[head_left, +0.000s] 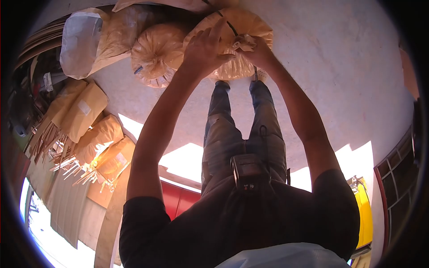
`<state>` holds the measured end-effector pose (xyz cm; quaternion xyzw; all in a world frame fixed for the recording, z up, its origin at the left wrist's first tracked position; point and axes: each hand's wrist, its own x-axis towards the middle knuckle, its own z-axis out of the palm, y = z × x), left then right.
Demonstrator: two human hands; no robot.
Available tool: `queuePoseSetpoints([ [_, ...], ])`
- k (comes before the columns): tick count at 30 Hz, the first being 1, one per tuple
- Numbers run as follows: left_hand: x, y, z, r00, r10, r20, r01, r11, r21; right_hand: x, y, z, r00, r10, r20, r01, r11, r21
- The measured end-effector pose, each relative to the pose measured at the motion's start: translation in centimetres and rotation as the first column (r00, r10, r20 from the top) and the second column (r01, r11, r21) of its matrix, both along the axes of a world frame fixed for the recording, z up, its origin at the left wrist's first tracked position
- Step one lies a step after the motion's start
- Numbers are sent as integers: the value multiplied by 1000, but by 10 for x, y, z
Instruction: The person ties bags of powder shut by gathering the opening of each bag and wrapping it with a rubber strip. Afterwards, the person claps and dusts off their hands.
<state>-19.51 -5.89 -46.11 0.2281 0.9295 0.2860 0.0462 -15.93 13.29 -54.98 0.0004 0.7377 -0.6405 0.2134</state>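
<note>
My right hand (258,51) is closed around the bunched neck (245,42) of a big tan sack (228,69) that stands on the floor before my feet. To its left, my left hand (204,50) is over the same sack, fingers apart and thumb stretched toward the neck. A thin black strip (231,27) crosses the sack's top near my left fingertips, and a dark cord end hangs below my right hand. Whether the left fingers touch the strip I cannot tell.
Left of this sack stands another tied tan sack (156,53), with a clear-ended bag (82,42) beyond it. Paper-wrapped bundles of thin sticks (96,143) lie along the left. A yellow object (364,214) is at the lower right, near a dark gridded window (400,178).
</note>
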Motion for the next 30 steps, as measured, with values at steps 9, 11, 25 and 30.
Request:
queuePoseSetpoints([
  [9,-21,-18,-13,975,-106,198,140,975,-170,0,-8,37,1000,5,-31,-1,993,115],
  [11,-25,-4,-28,975,-141,174,157,984,-81,-1,-11,30,997,5,-77,5,992,125],
  [25,-55,-82,41,862,130,491,-273,933,234,-7,-7,-11,992,-110,-64,116,989,87],
  [30,37,-123,-36,884,130,449,3,959,-283,-16,0,0,977,-198,78,183,970,162],
])
